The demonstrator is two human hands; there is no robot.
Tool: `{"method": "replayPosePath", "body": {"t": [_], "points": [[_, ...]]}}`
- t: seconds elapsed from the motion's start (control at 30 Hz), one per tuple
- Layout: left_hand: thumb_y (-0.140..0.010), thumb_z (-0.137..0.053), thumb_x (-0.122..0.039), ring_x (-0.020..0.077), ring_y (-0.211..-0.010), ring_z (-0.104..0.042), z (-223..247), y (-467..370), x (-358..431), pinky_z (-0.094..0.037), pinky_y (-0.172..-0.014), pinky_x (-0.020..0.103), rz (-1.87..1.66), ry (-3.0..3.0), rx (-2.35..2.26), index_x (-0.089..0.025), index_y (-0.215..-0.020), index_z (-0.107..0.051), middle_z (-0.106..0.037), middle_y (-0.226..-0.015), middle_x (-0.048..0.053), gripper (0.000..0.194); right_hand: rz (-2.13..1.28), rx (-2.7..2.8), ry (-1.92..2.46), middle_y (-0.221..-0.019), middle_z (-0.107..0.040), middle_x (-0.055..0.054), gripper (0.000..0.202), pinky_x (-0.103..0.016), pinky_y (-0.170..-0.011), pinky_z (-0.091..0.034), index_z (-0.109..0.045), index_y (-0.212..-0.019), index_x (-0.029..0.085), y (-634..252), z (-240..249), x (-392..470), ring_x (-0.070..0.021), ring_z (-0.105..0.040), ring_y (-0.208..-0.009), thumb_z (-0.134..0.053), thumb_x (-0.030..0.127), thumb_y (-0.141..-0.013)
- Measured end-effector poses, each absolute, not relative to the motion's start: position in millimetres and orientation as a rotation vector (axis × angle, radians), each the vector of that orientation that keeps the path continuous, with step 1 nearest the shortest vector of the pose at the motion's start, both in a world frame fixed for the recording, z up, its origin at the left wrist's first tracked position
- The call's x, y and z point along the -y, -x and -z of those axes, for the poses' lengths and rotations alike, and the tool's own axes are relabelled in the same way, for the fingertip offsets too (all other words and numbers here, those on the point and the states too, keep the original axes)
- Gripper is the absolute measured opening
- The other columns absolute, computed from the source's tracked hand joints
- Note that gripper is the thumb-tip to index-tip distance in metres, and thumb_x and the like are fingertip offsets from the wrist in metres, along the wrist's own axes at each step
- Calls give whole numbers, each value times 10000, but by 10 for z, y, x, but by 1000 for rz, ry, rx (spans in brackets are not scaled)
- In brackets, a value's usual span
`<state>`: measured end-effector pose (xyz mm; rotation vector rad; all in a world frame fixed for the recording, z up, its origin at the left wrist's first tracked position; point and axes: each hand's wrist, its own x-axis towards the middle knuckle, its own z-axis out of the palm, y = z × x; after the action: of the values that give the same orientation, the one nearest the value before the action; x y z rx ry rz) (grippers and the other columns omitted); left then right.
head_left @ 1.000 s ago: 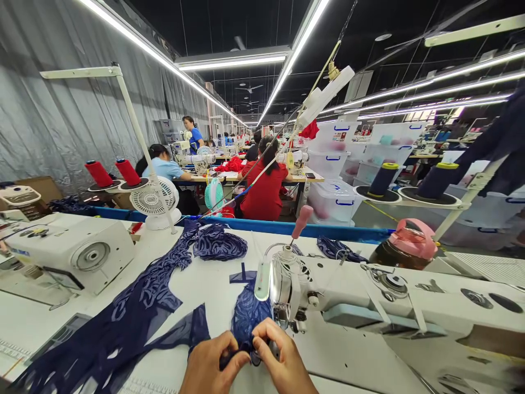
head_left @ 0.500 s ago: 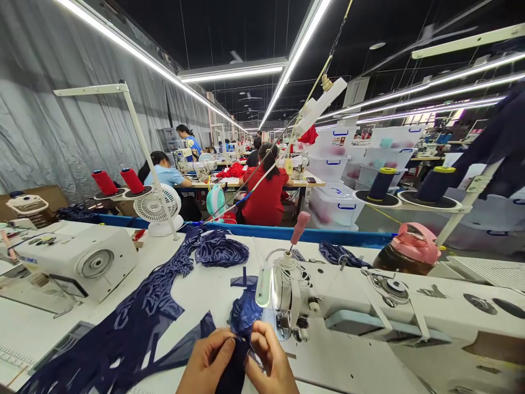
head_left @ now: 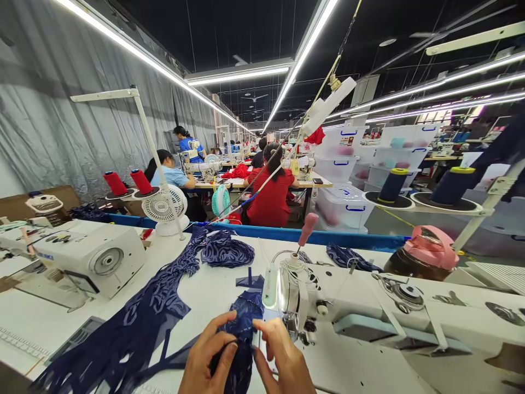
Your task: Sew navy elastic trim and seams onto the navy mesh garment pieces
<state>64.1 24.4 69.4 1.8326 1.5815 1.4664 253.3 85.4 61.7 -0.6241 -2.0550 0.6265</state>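
A navy lace garment piece (head_left: 241, 323) lies in front of the sewing machine's needle area, its near part bunched between my hands. My left hand (head_left: 209, 353) is curled around its left side, the thumb on top and the index finger stretched forward over the cloth. At the right edge of the piece is my right hand (head_left: 283, 350), thumb and index finger bent at the fabric border; exactly how they pinch it is partly hidden. The lit head of the white sewing machine (head_left: 293, 295) stands just beyond my right fingers.
Navy lace pieces (head_left: 156, 306) spread over the left of the white table, with a folded bundle (head_left: 227, 249) behind. A second sewing machine (head_left: 94, 254) stands left, a fan (head_left: 164, 203) at the back. A pink-lidded jug (head_left: 430, 251) sits right. Co-workers sit at machines beyond.
The view has shifted slightly left. My hands have drawn apart a little, the left index finger has stretched forward, and the navy piece is turned so more of its lace shows between them.
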Motion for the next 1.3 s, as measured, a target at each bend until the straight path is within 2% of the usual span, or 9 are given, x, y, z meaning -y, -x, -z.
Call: {"method": "replayPosePath", "body": {"t": [0.23,0.37,0.47,0.6,0.77,0.9,1.0,1.2,1.3], "points": [[-960,-526,-128,101,-952,-679,-764,-622,-364,-547,-836,170,-1624,-2113,-1231,-204,-972,-648,-685,-1043,21,145,-1576,1567,435,-1058,-556,-43,594,-273,-843,-441,-347,-1442,214,-2369,-346,-846,-222,-541,-921,-656,391,-967],[-941,-545,-114,120,-932,-680,-776,-561,-350,-556,-819,177,-1611,-2222,-1294,-187,-1009,-655,-678,-1012,55,148,-1822,1313,222,-1048,-572,-71,786,-281,-788,-404,-340,-1500,184,-2278,-356,-871,-247,-524,-928,-798,489,-939],[-929,-549,-96,120,-944,-670,-778,-480,-312,-546,-839,173,-1606,-2315,-1437,-183,-1038,-638,-662,-1020,70,165,-1724,1441,358,-941,-538,-36,652,-278,-708,-397,-412,-1470,209,-2336,-447,-890,-240,-515,-828,-742,367,-931],[-922,-544,-80,94,-906,-642,-833,-475,-275,-530,-818,149,-1618,-2402,-1465,-173,-1037,-578,-612,-979,62,152,-975,1932,556,-953,-460,-24,330,-287,-686,-400,-542,-1342,291,-2463,-575,-898,-225,-505,-785,-491,221,-1024],[-950,-528,-155,81,-821,-591,-791,-572,-264,-485,-738,148,-1509,-2241,-1509,-178,-894,-547,-577,-868,14,63,-897,1976,554,-923,-482,-35,335,-297,-721,-415,-558,-913,206,-2505,-673,-910,-238,-526,-799,-416,403,-1143],[-958,-485,-295,107,-760,-568,-646,-597,-278,-457,-723,204,-1270,-1706,-1628,-175,-991,-540,-552,-849,10,135,-1014,1917,619,-900,-570,-34,380,-279,-778,-477,-634,-1125,230,-2512,-611,-906,-246,-583,-802,-427,547,-1152],[-934,-493,-318,143,-984,-600,-628,-577,-310,-450,-896,232,-1162,-1582,-1448,-191,-1223,-531,-591,-1058,47,318,-904,1964,571,-1056,-594,-35,325,-287,-887,-465,-605,-1282,304,-2540,-565,-892,-252,-591,-934,-380,511,-1172],[-964,-484,-423,133,-830,-559,-677,-609,-333,-413,-761,217,-1125,-1605,-1377,-163,-927,-619,-599,-872,30,296,-960,1997,625,-881,-569,-16,393,-272,-638,-461,-465,-1378,273,-2619,-496,-889,-225,-560,-674,-346,581,-1164],[-954,-546,-427,151,-872,-535,-615,-616,-330,-393,-810,248,-1277,-1682,-1516,-183,-860,-637,-594,-865,27,277,-962,1992,671,-915,-592,-11,369,-270,-652,-447,-479,-1362,280,-2652,-451,-899,-232,-581,-738,-401,571,-1149]]}}
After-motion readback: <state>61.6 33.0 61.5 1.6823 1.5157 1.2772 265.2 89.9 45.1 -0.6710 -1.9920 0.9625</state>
